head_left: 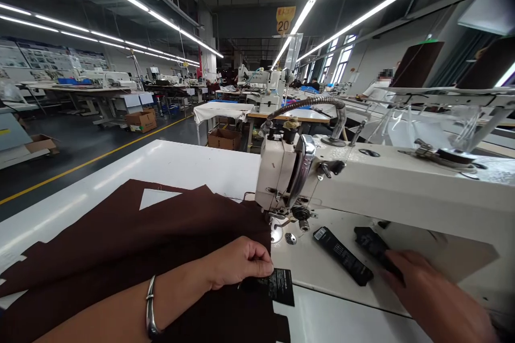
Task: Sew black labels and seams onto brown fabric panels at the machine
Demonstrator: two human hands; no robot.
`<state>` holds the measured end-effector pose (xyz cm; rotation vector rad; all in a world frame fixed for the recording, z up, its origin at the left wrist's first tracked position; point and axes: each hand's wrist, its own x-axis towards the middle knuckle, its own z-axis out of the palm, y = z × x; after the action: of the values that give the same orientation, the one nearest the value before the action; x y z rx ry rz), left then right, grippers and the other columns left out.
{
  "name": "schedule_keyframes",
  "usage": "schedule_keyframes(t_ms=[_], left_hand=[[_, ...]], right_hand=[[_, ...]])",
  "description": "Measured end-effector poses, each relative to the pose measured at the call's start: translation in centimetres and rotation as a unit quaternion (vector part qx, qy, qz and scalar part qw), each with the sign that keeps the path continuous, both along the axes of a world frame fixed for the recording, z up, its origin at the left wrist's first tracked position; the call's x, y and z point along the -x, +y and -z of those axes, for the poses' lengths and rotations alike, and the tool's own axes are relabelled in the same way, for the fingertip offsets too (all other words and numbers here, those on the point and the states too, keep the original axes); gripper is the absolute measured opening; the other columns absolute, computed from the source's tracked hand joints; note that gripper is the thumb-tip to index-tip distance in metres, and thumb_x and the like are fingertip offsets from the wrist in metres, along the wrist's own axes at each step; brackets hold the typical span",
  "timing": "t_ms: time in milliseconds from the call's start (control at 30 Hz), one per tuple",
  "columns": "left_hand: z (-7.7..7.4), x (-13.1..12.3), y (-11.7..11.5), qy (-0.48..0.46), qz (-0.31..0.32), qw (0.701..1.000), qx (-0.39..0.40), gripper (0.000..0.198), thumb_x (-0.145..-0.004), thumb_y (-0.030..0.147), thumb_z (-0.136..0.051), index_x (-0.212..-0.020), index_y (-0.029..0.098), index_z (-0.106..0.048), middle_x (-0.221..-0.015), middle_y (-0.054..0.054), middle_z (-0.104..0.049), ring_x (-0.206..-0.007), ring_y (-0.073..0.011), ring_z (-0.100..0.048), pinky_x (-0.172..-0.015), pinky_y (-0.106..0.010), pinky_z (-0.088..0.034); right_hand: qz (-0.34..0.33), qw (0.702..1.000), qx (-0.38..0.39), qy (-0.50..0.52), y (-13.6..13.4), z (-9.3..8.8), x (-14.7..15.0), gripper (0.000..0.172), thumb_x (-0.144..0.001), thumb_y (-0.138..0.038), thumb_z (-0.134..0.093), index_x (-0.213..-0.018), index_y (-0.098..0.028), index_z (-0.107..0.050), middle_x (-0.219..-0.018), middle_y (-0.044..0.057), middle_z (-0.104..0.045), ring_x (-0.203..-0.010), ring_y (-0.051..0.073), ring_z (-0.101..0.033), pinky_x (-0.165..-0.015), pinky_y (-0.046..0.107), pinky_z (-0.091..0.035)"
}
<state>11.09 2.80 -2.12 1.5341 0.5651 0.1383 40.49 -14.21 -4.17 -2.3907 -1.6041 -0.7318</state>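
Left hand [237, 262], a metal bangle [149, 305] at its wrist, lies at about 6 o'clock from the sewing machine head [285, 171]. Its fingers curl together and appear to pinch the edge of a black printed label [270, 286] lying on dark brown fabric [132, 236]. The fabric, notched along its cut edges, spreads over the white tabletop [173, 166] at 8 o'clock from the machine head, reaching close to the presser foot.

Right hand [430, 295], at 4 o'clock, has its fingers over a second black label [374, 246]; whether they grip or only rest there cannot be told. A third black label [341, 255], with a small barcode patch, lies just beside the second on the machine bed [306, 262].

State of the work: one label sits on the fabric, two lie off it. No stitching on the label can be made out.
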Motion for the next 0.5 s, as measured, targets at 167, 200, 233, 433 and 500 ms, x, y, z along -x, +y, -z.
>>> schedule_keyframes(t_ms=[167,200,233,433,500], left_hand=[[0.2,0.1,-0.1,-0.01,0.017,1.0,-0.011,0.017,-0.069,0.028,-0.062,-0.071,0.011,-0.06,-0.062,0.004,-0.05,-0.059,-0.005,-0.042,-0.06,-0.017,-0.036],[0.3,0.1,-0.1,-0.014,0.016,1.0,-0.007,0.017,-0.068,0.028,-0.062,-0.072,0.011,-0.06,-0.063,0.004,-0.05,-0.059,-0.005,-0.043,-0.06,-0.017,-0.036],[0.4,0.1,-0.1,-0.015,0.014,1.0,-0.003,0.017,-0.068,0.028,-0.062,-0.072,0.011,-0.06,-0.063,0.004,-0.05,-0.06,-0.0049,-0.043,-0.06,-0.017,-0.036],[0.8,0.1,0.0,-0.023,0.016,1.0,0.007,0.018,-0.069,0.028,-0.062,-0.075,0.011,-0.06,-0.066,0.003,-0.052,-0.061,-0.0049,-0.045,-0.06,-0.016,-0.037],[0.9,0.2,0.1,-0.031,0.018,0.999,0.008,0.018,-0.07,0.028,-0.062,-0.077,0.011,-0.061,-0.067,0.003,-0.053,-0.062,-0.0048,-0.045,-0.062,-0.017,-0.037]], right_hand=[[0.037,0.995,0.051,0.072,0.3,-0.3,-0.1,0.031,-0.083,-0.033,-0.029,-0.075,-0.024,-0.058,-0.075,0.004,-0.055,-0.052,0.017,-0.055,-0.037,0.026,-0.035],[0.038,0.994,0.055,0.083,0.4,-0.5,0.0,0.03,-0.083,-0.035,-0.032,-0.073,-0.024,-0.058,-0.074,0.004,-0.054,-0.052,0.016,-0.055,-0.039,0.026,-0.036],[0.04,0.993,0.056,0.092,0.5,-0.6,0.1,0.03,-0.083,-0.036,-0.033,-0.071,-0.024,-0.057,-0.073,0.004,-0.054,-0.053,0.016,-0.055,-0.041,0.026,-0.038],[0.037,0.991,0.042,0.119,0.4,-1.0,-0.7,0.028,-0.082,-0.041,-0.04,-0.07,-0.025,-0.06,-0.072,0.003,-0.059,-0.054,0.017,-0.057,-0.041,0.025,-0.04],[0.03,0.993,0.027,0.115,0.3,-0.8,-1.1,0.027,-0.081,-0.036,-0.04,-0.073,-0.024,-0.062,-0.075,0.004,-0.06,-0.058,0.017,-0.058,-0.044,0.025,-0.041]])
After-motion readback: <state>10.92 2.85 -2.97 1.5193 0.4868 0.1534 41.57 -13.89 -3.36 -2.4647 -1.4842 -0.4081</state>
